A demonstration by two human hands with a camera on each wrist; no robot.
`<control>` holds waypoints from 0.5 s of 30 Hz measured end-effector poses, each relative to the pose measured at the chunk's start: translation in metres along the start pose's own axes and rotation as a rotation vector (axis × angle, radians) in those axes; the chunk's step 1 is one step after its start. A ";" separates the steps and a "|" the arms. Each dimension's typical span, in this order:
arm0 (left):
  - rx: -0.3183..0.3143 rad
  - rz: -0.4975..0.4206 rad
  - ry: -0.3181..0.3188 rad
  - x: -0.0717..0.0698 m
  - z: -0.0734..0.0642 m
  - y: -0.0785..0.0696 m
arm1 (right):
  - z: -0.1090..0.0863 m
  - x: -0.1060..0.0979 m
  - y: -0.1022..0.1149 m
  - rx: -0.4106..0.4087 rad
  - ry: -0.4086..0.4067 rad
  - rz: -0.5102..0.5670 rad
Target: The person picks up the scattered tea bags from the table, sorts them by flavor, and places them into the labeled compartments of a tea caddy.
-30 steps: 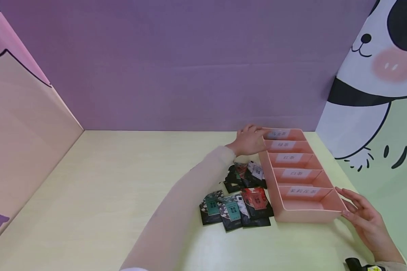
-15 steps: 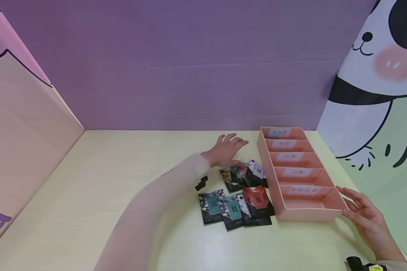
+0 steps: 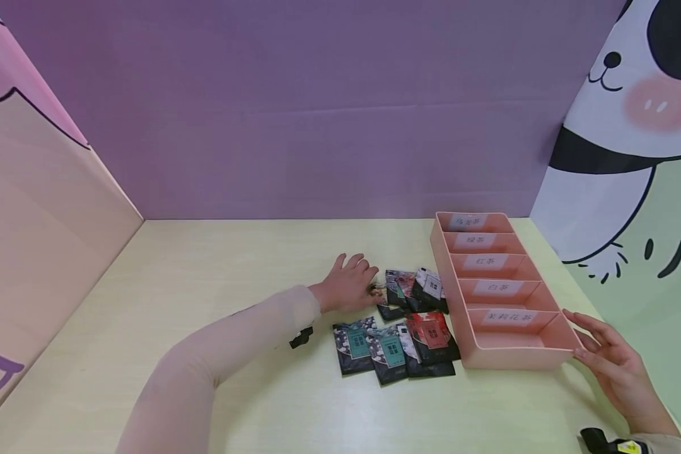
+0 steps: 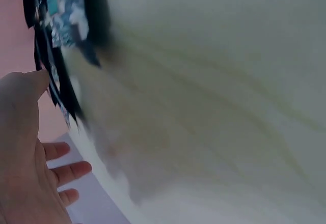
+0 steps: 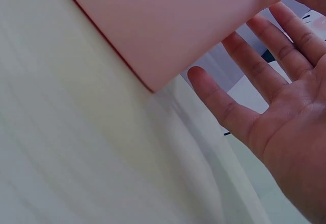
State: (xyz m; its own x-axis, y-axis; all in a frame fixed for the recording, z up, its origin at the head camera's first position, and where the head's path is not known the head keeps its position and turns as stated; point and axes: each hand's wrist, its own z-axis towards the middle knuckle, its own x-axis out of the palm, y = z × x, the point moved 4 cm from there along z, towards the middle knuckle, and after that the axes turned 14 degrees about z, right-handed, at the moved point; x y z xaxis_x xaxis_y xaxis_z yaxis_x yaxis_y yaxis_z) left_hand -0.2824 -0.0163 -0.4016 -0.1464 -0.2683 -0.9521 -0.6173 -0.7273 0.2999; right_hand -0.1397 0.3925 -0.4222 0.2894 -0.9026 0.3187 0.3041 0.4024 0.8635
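Observation:
My left hand (image 3: 349, 287) is at the left edge of the upper group of dark tea sachets (image 3: 400, 290), fingers spread and loosely bent. Its thumb lies over the leftmost sachet; contact is unclear. In the left wrist view, the thumb of the left hand (image 4: 23, 132) is beside the dark sachet edges (image 4: 56, 71). My right hand (image 3: 613, 366) touches the near right corner of a pink divided box (image 3: 522, 360). In the right wrist view, the fingers of the right hand (image 5: 285, 102) extend along the pink box (image 5: 168, 25) without curling round it.
A lower group of tea sachets includes a teal-labelled sachet (image 3: 354, 345) and a red one (image 3: 433, 337), left of the box. The box has several compartments with white paper labels (image 3: 509, 317). A purple wall (image 3: 289, 126) bounds the pale table (image 3: 221, 271) behind.
My left hand has left the far left corner of the box and moved left and nearer, to the upper sachets. The right hand has stayed at the box corner.

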 end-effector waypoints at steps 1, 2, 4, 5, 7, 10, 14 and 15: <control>-0.005 0.004 0.009 0.001 0.000 -0.001 | -0.001 0.000 0.000 0.000 -0.002 0.002; -0.009 0.008 0.020 0.001 -0.001 -0.002 | -0.001 0.000 0.000 0.002 -0.005 0.004; -0.016 0.016 0.039 0.001 -0.001 -0.005 | -0.002 -0.001 0.000 0.002 -0.008 0.005; -0.016 0.018 0.043 0.001 0.000 -0.006 | -0.003 -0.001 0.000 0.000 -0.007 0.007; -0.015 0.001 0.051 0.002 0.001 -0.008 | -0.003 0.000 0.000 -0.002 -0.003 0.012; -0.029 -0.093 0.050 0.004 0.003 -0.009 | -0.003 0.001 0.000 -0.002 0.004 0.008; -0.079 -0.280 0.031 0.004 0.004 -0.004 | 0.000 0.002 0.001 0.016 -0.007 0.009; -0.093 -0.320 0.031 0.004 0.004 -0.003 | 0.000 0.002 0.001 0.015 -0.007 0.007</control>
State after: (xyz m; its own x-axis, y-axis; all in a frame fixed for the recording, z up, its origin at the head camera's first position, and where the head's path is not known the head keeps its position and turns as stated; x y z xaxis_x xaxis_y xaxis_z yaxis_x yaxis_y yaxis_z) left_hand -0.2846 -0.0124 -0.4065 0.0680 -0.0353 -0.9971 -0.5551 -0.8317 -0.0084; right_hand -0.1389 0.3909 -0.4208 0.2849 -0.9008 0.3277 0.2880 0.4065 0.8671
